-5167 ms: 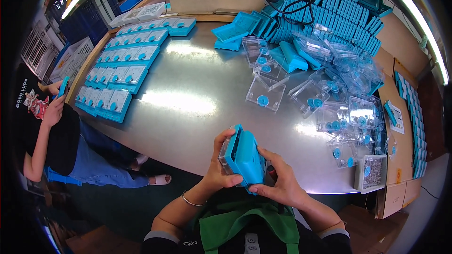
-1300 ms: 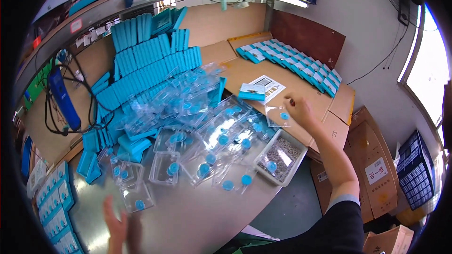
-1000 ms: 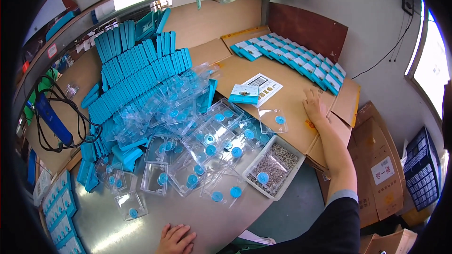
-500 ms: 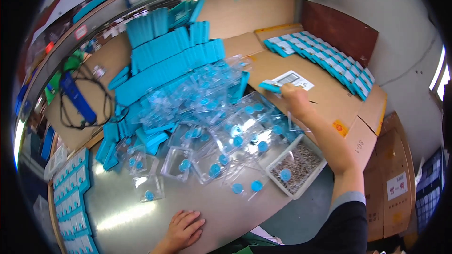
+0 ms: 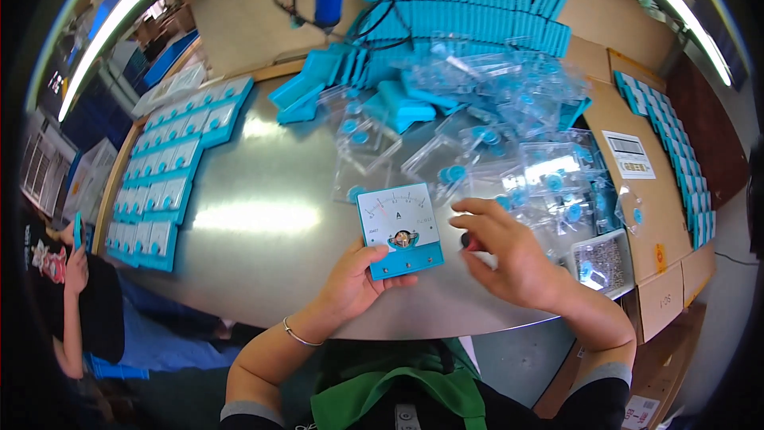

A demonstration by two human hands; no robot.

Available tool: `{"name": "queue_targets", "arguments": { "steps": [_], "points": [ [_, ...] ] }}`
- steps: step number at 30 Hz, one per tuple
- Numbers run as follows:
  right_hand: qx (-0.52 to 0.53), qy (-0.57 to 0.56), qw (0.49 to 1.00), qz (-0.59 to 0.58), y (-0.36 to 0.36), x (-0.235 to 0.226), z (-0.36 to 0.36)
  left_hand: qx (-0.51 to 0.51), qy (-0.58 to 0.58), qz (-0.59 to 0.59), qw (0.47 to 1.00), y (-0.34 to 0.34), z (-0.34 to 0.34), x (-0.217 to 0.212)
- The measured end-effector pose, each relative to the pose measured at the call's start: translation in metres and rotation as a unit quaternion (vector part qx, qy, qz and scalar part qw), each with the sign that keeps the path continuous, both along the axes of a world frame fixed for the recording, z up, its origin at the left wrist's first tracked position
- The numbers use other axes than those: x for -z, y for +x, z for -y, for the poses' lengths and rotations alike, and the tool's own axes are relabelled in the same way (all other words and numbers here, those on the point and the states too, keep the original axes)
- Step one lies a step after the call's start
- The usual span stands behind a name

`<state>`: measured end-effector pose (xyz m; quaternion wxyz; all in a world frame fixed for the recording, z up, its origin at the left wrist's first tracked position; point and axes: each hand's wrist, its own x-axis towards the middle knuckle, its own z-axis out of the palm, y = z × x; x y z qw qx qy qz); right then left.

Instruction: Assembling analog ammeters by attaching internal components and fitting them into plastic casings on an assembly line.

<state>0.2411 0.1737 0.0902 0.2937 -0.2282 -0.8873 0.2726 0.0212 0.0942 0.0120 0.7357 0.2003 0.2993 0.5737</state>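
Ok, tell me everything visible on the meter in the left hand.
The meter is squarish: white dial plate with a printed scale arc, coppery parts in a lower cutout, and a blue, plastic-looking case with small fittings along its near band. It sits face-up, slightly rotated, above the metal table. The left hand grips its near-left corner; the right hand is apart.

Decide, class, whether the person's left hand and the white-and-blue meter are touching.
Touching. The head view shows it: the left hand grips the meter, thumb lapping over its front at the left, fingers showing below its lower edge.
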Motion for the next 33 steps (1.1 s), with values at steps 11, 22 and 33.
{"name": "queue_targets", "arguments": {
  "steps": [11,22,33],
  "points": [
    [-0.019,-0.294,0.917,-0.268,-0.080,0.015,0.041,-0.052,-0.041,-0.055,0.996,-0.024,0.061,0.010],
    [-0.019,-0.289,0.929,-0.230,-0.087,0.024,0.046,-0.059,-0.027,-0.095,0.993,-0.020,0.068,0.011],
    [0.028,-0.308,0.917,-0.252,-0.115,0.037,-0.008,-0.176,0.045,-0.193,0.964,-0.044,0.066,0.018]
  ]
}}
